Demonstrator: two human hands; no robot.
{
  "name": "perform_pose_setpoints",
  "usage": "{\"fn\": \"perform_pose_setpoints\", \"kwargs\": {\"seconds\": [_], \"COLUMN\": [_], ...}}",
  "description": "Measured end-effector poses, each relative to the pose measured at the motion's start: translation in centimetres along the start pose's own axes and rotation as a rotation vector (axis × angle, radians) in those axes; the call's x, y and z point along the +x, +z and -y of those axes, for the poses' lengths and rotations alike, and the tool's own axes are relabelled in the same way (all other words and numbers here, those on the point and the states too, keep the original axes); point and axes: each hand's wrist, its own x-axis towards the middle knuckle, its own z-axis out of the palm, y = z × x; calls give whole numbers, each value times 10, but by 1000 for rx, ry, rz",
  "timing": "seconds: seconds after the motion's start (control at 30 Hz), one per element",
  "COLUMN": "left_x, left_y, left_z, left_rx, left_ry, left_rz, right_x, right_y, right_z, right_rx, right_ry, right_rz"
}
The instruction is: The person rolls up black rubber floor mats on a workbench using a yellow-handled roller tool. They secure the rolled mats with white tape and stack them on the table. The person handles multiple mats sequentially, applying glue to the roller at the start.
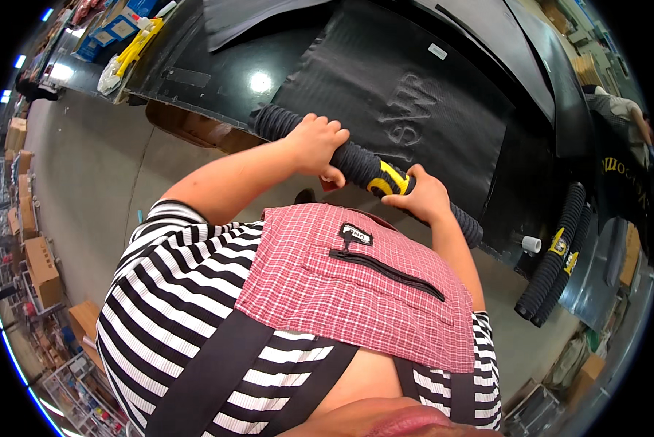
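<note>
A thick black ribbed hose [354, 162] with a yellow and black label lies across the front edge of the dark table, slanting down to the right. My left hand [315, 146] is wrapped round its left half, thumb on the near side. Farther right, my right hand [423, 195] grips it beside the yellow label [389, 179]. Both ends of the hose stick out past my hands. Beyond it a black sheet [407, 80] with raised lettering and a small white sticker is spread on the tabletop.
Two similar ribbed hoses [553, 255] lie side by side at the right, near a white tape roll [531, 244]. Black sheeting [545, 51] hangs at the far side. Yellow packaging [139, 48] and blue boxes [115, 29] stand at the far left. Another person [618, 116] is at the far right.
</note>
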Motion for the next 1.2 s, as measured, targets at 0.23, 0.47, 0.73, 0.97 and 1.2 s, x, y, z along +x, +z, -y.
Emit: {"fn": "perform_pose_setpoints", "kwargs": {"seconds": [0.23,0.47,0.73,0.97,1.2], "left_x": [33,51,131,192,188], "left_y": [-8,2,-9,-6,-11], "left_z": [11,8,10,34,27], "left_rx": [-105,-109,-98,-297,39], "left_ry": [-42,132,-24,-68,184], "left_rz": [215,-166,46,-323,-243], "right_x": [-7,27,87,114,195], "right_y": [64,21,-32,-24,-84], "right_z": [-45,-24,-44,-11,-51], "right_rx": [-76,-54,48,-179,20], "right_ry": [-527,-312,-348,-229,-300], "right_rz": [-644,-474,-668,-601,-701]}}
